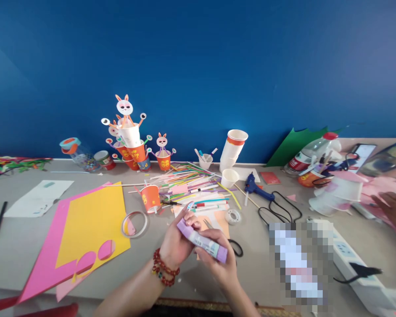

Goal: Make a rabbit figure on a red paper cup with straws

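Note:
A purple glue stick with a pale printed label lies slanted between my two hands, just above the front of the table. My left hand, with red bead bracelets at the wrist, is closed around its upper left end. The fingers of my right hand grip the lower right end. At the raised left index fingertip shows a small pale-blue and white bit that I cannot make out. Scissors with black handles lie behind the right hand on peach paper, partly hidden.
Pink and yellow sheets with a tape roll lie left. Rabbit-topped cups, markers and stacked white cups stand behind. A blue glue gun, its cord and a power strip are right, near another person's hand.

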Available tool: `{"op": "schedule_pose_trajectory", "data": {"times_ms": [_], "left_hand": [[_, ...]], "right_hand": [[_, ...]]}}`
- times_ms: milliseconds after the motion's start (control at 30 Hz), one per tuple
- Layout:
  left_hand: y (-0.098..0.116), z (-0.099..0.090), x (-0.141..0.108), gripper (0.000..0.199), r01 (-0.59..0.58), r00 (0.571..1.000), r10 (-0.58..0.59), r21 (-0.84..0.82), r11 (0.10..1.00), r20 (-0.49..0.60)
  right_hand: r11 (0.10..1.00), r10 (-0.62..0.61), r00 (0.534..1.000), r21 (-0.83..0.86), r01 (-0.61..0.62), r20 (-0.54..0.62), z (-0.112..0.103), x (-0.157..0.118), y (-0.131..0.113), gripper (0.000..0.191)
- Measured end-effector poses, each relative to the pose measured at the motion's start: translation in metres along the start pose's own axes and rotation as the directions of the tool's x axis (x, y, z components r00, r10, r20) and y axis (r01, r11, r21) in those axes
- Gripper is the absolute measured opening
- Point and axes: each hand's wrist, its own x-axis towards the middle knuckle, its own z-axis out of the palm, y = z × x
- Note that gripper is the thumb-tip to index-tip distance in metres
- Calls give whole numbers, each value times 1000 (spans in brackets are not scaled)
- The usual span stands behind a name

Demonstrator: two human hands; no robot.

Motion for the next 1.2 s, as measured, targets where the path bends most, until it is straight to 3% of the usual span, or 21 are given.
{"op": "schedule_pose_trajectory", "data": {"times_ms": [200,333,433,533,633,700,800,933,1200], "left_hand": [[-5,3,-3,37,46,998,-46,-25,999,39],[-11,5,-8,38,71,997,-72,26,997,24],[-11,3,-7,38,78,997,-77,28,997,-6],[-1,0,-1,32,2,998,2,61,998,-62],[13,5,2,15,-208,975,220,205,956,-34],[20,10,0,10,-329,944,318,335,883,91],[19,15,-6,33,-356,934,292,528,771,204],[9,10,-13,53,-308,951,213,638,706,223],[2,-10,-14,63,-337,929,345,699,631,136]], "right_hand": [[981,-162,985,-121,154,-58,-1,-5,-1,25],[919,-326,940,-268,290,-102,1,-14,7,32],[878,-408,911,-301,372,-64,3,-17,10,35],[855,-443,896,-313,414,-24,3,-14,6,35],[827,-481,876,-317,465,31,2,-5,-3,34],[816,-496,865,-298,496,80,1,1,-9,33],[813,-503,858,-280,510,103,1,6,-14,32],[835,-452,886,-298,462,106,0,5,-15,31],[912,-302,944,-250,327,131,2,1,-5,29]]}}
